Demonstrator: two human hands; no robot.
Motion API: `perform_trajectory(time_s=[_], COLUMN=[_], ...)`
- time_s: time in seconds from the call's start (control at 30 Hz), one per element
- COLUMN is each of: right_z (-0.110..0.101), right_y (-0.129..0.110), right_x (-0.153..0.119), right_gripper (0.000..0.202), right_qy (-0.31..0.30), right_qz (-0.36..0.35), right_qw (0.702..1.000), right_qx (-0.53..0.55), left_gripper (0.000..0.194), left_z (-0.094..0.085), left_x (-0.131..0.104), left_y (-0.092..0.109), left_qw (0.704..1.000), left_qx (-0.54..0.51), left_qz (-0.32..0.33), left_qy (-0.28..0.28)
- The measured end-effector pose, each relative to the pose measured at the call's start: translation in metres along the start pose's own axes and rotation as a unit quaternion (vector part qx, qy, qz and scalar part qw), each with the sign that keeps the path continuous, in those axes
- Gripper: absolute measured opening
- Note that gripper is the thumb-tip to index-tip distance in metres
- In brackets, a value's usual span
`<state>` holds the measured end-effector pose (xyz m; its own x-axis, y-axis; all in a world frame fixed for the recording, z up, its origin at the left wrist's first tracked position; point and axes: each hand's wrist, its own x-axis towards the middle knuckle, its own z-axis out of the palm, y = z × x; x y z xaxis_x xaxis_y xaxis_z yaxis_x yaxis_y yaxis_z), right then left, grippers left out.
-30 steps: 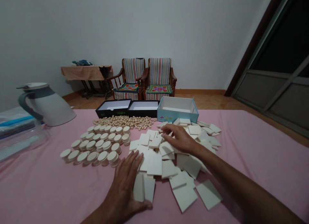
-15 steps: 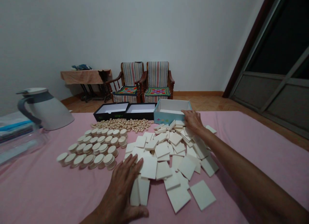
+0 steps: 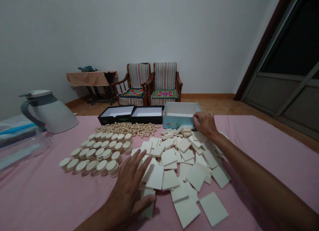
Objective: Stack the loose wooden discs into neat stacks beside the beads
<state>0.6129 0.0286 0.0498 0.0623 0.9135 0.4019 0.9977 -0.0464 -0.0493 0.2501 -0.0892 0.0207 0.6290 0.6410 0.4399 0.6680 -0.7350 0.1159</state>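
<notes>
My left hand (image 3: 133, 182) is spread over the near left side of a heap of pale square wooden tiles (image 3: 169, 157), fingers apart and holding nothing. Whether its fingertips touch the tiles is hard to tell. At the heap's far side, my right hand (image 3: 206, 124) has its fingers curled on the right front corner of a light blue open box (image 3: 171, 121). The white inside of that box shows above its front wall. Stacks of round wooden discs (image 3: 101, 152) stand in rows left of my left hand.
Small wooden beads (image 3: 127, 128) lie in front of two black open trays (image 3: 147, 119). A white jug (image 3: 53, 113) and a clear plastic package (image 3: 22, 144) are at the left on the pink cloth (image 3: 62, 197). Two chairs (image 3: 164, 79) stand beyond the table.
The blue box has shifted slightly right with my right hand, opening a narrow gap beside the black tray. My left hand has lifted a little, and the view has turned slightly.
</notes>
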Motion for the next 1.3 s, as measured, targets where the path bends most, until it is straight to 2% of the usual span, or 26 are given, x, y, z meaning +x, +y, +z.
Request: perform_trajectory(time_s=[0.07,0.17,0.23,0.3,0.33,0.43,0.57,0.73,0.93,1.1,1.2,1.3], right_z=[-0.001,0.005,0.011,0.016,0.018,0.02,0.023,0.026,0.017,0.02,0.022,0.015], right_y=[-0.01,-0.025,-0.031,-0.034,-0.034,-0.029,-0.021,-0.021,-0.023,-0.025,-0.03,-0.034], right_x=[-0.004,-0.007,-0.008,-0.007,-0.006,-0.001,0.01,0.018,0.016,0.015,0.014,0.009], right_gripper=[0.037,0.041,0.05,0.056,0.058,0.064,0.066,0.059,0.037,0.05,0.048,0.046], right_qy=[-0.034,-0.1,-0.135,-0.162,-0.172,-0.199,-0.241,-0.285,-0.294,-0.299,-0.28,-0.266], right_qz=[-0.029,-0.067,-0.077,-0.074,-0.07,-0.059,-0.055,-0.067,-0.082,-0.104,-0.104,-0.119], right_qw=[0.999,0.993,0.988,0.984,0.983,0.978,0.969,0.956,0.95,0.944,0.95,0.953], right_qx=[0.011,0.017,0.012,0.004,0.001,-0.007,-0.001,0.024,0.061,0.096,0.092,0.088], left_gripper=[0.06,0.054,0.048,0.055,0.058,0.062,0.073,0.055,0.037,0.036,0.033,0.033], left_z=[-0.002,0.008,0.025,0.045,0.055,0.081,0.099,0.108,0.105,0.102,0.102,0.097], left_x=[0.029,0.086,0.125,0.158,0.171,0.197,0.214,0.23,0.229,0.227,0.226,0.221], left_y=[-0.001,-0.006,-0.012,-0.02,-0.023,-0.032,-0.035,-0.029,-0.027,-0.027,-0.028,-0.029], left_qw=[1.0,0.995,0.989,0.982,0.975,0.967,0.962,0.959,0.963,0.963,0.965,0.964], left_qx=[-0.008,-0.052,-0.07,-0.049,-0.033,-0.02,-0.016,-0.022,-0.024,-0.035,-0.041,-0.06], left_qz=[-0.006,0.0,-0.007,-0.025,-0.039,-0.068,-0.073,-0.044,0.007,0.022,0.026,0.049], left_qy=[-0.015,-0.087,-0.13,-0.179,-0.214,-0.245,-0.263,-0.28,-0.27,-0.265,-0.259,-0.254])
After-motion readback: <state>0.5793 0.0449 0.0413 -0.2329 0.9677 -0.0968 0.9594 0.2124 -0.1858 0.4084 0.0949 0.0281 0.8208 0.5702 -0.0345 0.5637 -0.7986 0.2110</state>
